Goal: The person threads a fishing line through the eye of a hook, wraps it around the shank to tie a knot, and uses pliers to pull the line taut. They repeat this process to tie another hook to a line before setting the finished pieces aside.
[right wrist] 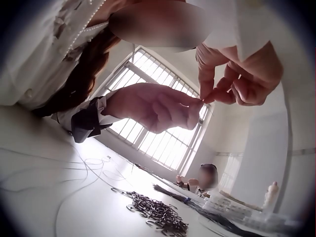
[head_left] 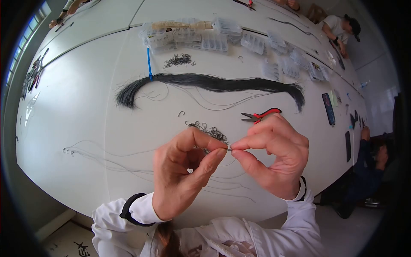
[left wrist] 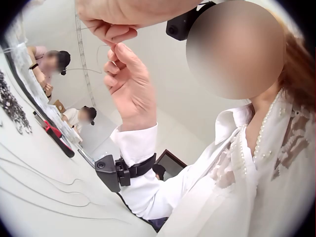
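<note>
Both hands meet fingertip to fingertip above the white table. The left hand (head_left: 184,171) pinches a tiny dark piece (head_left: 229,149) between thumb and index finger; the right hand (head_left: 274,154) pinches its other side. Whether it is a hook or a line end is too small to tell. A thin line hangs near the fingers in the left wrist view. Behind the hands lies a pile of dark hooks (head_left: 209,132), partly hidden by the left hand, with a single hook (head_left: 181,114) beyond it. Several thin lines (head_left: 128,170) with hooks at their left ends stretch under the hands.
Red-handled pliers (head_left: 262,115) lie behind the right hand. Further back are a long bundle of black line (head_left: 214,82) with a blue tie, another hook pile (head_left: 180,60) and clear plastic boxes (head_left: 214,42). A phone (head_left: 328,109) lies right. Other people sit around the table.
</note>
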The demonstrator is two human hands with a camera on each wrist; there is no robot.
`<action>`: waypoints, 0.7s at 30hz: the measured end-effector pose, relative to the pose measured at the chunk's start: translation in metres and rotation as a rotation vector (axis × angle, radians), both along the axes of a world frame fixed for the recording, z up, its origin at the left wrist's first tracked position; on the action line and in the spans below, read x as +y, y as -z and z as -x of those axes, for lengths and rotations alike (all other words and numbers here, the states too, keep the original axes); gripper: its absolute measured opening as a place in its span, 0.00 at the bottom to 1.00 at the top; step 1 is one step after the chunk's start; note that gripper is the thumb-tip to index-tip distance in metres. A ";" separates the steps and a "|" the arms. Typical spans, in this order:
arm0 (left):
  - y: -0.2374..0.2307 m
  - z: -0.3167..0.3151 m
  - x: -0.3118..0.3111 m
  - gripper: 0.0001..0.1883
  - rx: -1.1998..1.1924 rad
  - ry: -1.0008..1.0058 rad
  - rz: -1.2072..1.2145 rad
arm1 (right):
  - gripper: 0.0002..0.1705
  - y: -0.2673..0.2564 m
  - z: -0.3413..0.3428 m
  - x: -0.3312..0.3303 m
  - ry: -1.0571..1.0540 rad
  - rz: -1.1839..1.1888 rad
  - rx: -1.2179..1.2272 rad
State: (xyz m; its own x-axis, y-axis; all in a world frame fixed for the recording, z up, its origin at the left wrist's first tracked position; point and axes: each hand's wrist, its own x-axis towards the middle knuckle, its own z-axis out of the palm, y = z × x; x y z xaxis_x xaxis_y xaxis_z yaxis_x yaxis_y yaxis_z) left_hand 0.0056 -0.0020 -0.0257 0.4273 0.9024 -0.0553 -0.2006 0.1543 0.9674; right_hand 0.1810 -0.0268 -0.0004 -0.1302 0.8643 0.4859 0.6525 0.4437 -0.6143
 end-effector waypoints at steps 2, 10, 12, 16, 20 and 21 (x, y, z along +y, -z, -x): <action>0.000 -0.001 0.001 0.02 -0.036 0.022 0.144 | 0.11 0.002 0.000 0.002 0.004 -0.008 -0.011; 0.004 0.000 0.007 0.02 -0.042 0.041 0.152 | 0.08 0.006 0.000 0.010 0.015 0.244 0.120; 0.006 -0.001 0.007 0.02 -0.053 0.043 0.156 | 0.08 0.008 0.000 0.012 0.011 0.261 0.144; 0.008 -0.003 0.008 0.03 -0.104 0.022 0.249 | 0.06 0.011 -0.003 0.013 -0.009 0.346 0.198; 0.009 -0.003 0.010 0.03 -0.129 0.036 0.318 | 0.06 0.014 -0.003 0.015 -0.015 0.339 0.232; 0.009 -0.003 0.010 0.03 -0.129 0.037 0.320 | 0.06 0.013 -0.003 0.015 -0.010 0.349 0.226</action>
